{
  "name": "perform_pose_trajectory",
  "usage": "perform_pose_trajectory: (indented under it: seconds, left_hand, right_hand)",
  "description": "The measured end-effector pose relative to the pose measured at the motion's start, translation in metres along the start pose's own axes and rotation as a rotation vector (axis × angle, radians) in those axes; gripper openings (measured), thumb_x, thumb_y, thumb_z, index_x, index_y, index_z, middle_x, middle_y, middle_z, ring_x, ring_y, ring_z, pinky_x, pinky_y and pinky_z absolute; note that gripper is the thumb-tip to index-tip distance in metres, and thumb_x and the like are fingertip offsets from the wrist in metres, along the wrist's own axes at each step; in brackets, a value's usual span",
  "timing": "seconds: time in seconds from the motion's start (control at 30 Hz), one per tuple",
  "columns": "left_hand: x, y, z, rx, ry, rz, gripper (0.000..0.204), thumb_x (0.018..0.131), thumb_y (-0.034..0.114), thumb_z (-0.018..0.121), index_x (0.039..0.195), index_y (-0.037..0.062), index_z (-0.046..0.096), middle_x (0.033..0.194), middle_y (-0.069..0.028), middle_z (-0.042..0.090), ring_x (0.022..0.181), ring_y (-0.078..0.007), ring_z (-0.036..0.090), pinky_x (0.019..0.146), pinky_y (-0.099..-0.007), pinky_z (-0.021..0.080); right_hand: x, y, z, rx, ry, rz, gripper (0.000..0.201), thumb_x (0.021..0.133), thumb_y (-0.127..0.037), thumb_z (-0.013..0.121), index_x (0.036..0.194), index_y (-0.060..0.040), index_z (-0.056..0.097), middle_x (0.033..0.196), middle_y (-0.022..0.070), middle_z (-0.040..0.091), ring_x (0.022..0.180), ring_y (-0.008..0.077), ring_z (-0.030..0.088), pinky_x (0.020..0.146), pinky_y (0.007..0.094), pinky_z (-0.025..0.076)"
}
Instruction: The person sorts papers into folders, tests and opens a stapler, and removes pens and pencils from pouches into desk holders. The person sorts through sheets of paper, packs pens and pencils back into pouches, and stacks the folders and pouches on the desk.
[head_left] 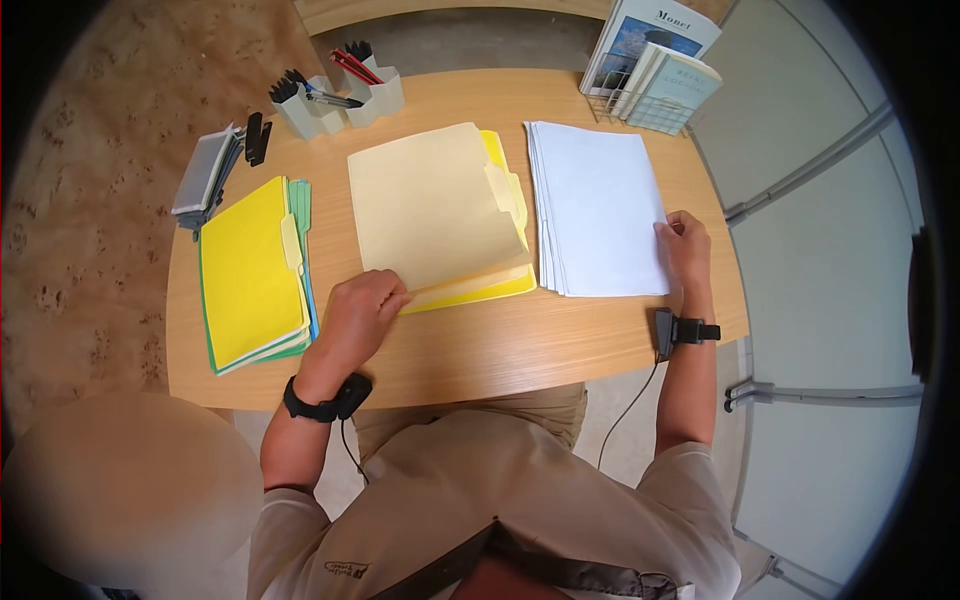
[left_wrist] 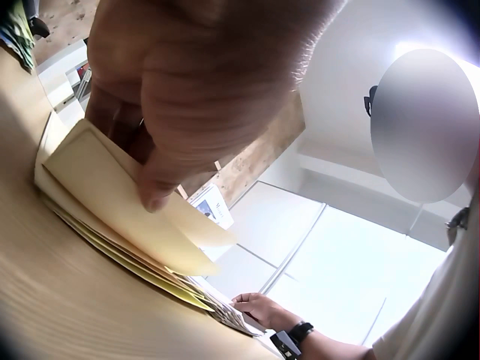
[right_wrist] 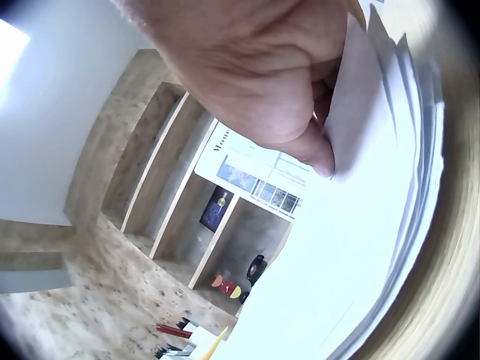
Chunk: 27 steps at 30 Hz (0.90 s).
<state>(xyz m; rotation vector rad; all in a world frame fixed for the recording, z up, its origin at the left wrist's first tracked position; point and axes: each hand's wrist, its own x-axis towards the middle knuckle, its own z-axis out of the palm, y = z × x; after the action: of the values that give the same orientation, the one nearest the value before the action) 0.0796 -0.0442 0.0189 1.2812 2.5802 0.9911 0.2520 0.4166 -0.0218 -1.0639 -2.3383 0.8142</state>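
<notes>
In the head view a cream folder [head_left: 430, 210] lies on top of a stack with yellow folders [head_left: 510, 285] at the middle of the table. The left hand [head_left: 362, 310] pinches its near-left corner, and that near edge is lifted a little. In the left wrist view the thumb of the left hand [left_wrist: 187, 97] presses on the raised cream folder [left_wrist: 127, 202]. A stack of white paper [head_left: 600, 210] lies to the right. The right hand [head_left: 688, 255] pinches its right edge; in the right wrist view, the thumb of the right hand [right_wrist: 285, 90] lies on the top sheets [right_wrist: 352, 202].
Yellow and green folders [head_left: 255, 270] lie stacked at the left. Behind them stand a grey holder [head_left: 205, 175], a black stapler-like object [head_left: 258, 138] and pen cups [head_left: 375, 98]. A wire rack [head_left: 650, 112] with books stands at the back right, beside a white panel [head_left: 800, 180].
</notes>
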Motion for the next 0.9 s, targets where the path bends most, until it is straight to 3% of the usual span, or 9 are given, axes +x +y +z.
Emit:
perform_pose_trajectory:
  seconds: [0.13,0.2,0.33,0.4,0.5,0.67,0.8,0.87,0.9]
  left_hand:
    - [-0.007,-0.002,-0.005,-0.108,-0.043,-0.071,0.008,0.086,0.004,0.073,0.089,0.0001,0.067,0.083,-0.0157,0.068,0.075,-0.0367,0.063,0.067,-0.0426,0.051]
    - [-0.010,-0.007,-0.004,-0.026,0.057,0.053,0.008,0.087,0.005,0.073,0.092,0.0000,0.068,0.085,-0.0152,0.069,0.074,-0.0356,0.064,0.067,-0.0404,0.052]
    - [-0.015,-0.008,-0.008,0.013,0.139,0.123,0.008,0.089,0.004,0.073,0.092,-0.0003,0.067,0.083,-0.0154,0.068,0.072,-0.0327,0.065,0.065,-0.0372,0.052]
    - [-0.025,-0.011,-0.007,-0.086,0.209,-0.054,0.009,0.089,0.003,0.072,0.096,-0.0003,0.066,0.080,-0.0146,0.066,0.068,-0.0274,0.065,0.064,-0.0347,0.051]
    - [-0.036,-0.016,-0.008,-0.175,0.214,-0.176,0.011,0.089,0.003,0.072,0.098,0.0002,0.066,0.076,-0.0134,0.064,0.065,-0.0213,0.062,0.062,-0.0323,0.050]
    - [-0.042,-0.022,-0.012,-0.183,0.207,-0.192,0.013,0.090,0.005,0.071,0.101,-0.0005,0.067,0.073,-0.0121,0.063,0.062,-0.0184,0.057,0.060,-0.0299,0.047]
    - [-0.047,-0.023,-0.017,-0.221,0.208,-0.214,0.016,0.090,0.007,0.069,0.103,-0.0015,0.068,0.071,-0.0123,0.062,0.060,-0.0193,0.055,0.059,-0.0302,0.045]
    - [-0.050,-0.030,-0.019,-0.186,0.190,-0.197,0.015,0.090,0.008,0.069,0.101,-0.0016,0.069,0.070,-0.0128,0.062,0.059,-0.0201,0.055,0.059,-0.0311,0.045]
    - [-0.052,-0.032,-0.019,-0.152,0.167,-0.175,0.014,0.090,0.009,0.069,0.100,-0.0017,0.069,0.070,-0.0133,0.061,0.059,-0.0210,0.054,0.059,-0.0320,0.044]
  right_hand:
    - [0.000,0.002,-0.007,0.002,0.089,-0.019,0.018,0.091,-0.016,0.074,0.093,0.0017,0.069,0.075,0.0101,0.069,0.067,0.0196,0.060,0.067,0.0341,0.050]
    - [0.000,0.005,-0.013,-0.003,0.115,-0.031,0.018,0.092,-0.016,0.072,0.094,0.0019,0.069,0.075,0.0099,0.068,0.067,0.0188,0.059,0.067,0.0338,0.050]
    - [-0.001,0.009,-0.019,0.129,0.093,-0.004,0.020,0.096,-0.017,0.068,0.095,0.0023,0.070,0.075,0.0067,0.066,0.068,0.0134,0.057,0.067,0.0313,0.048]
    - [-0.001,0.013,-0.021,0.173,0.083,0.010,0.020,0.097,-0.017,0.067,0.096,0.0026,0.070,0.075,0.0056,0.066,0.069,0.0117,0.057,0.067,0.0303,0.048]
    - [0.002,0.025,-0.021,0.301,0.068,0.049,0.020,0.097,-0.017,0.067,0.097,0.0027,0.071,0.076,0.0033,0.066,0.071,0.0100,0.056,0.067,0.0289,0.048]
    - [0.004,0.028,-0.024,0.192,0.178,-0.039,0.021,0.098,-0.018,0.066,0.103,0.0016,0.071,0.081,0.0013,0.068,0.073,0.0092,0.057,0.069,0.0280,0.048]
    - [0.004,0.021,-0.030,0.274,0.204,-0.009,0.020,0.100,-0.018,0.066,0.104,0.0015,0.071,0.085,0.0011,0.069,0.075,0.0087,0.058,0.072,0.0262,0.049]
    - [0.005,0.013,-0.033,0.716,0.156,0.012,0.019,0.101,-0.016,0.065,0.105,0.0019,0.070,0.088,0.0012,0.070,0.077,0.0079,0.060,0.073,0.0239,0.049]
    - [0.003,0.009,-0.036,0.793,0.111,0.017,0.018,0.102,-0.015,0.065,0.107,0.0019,0.069,0.091,0.0014,0.070,0.080,0.0071,0.061,0.074,0.0219,0.049]
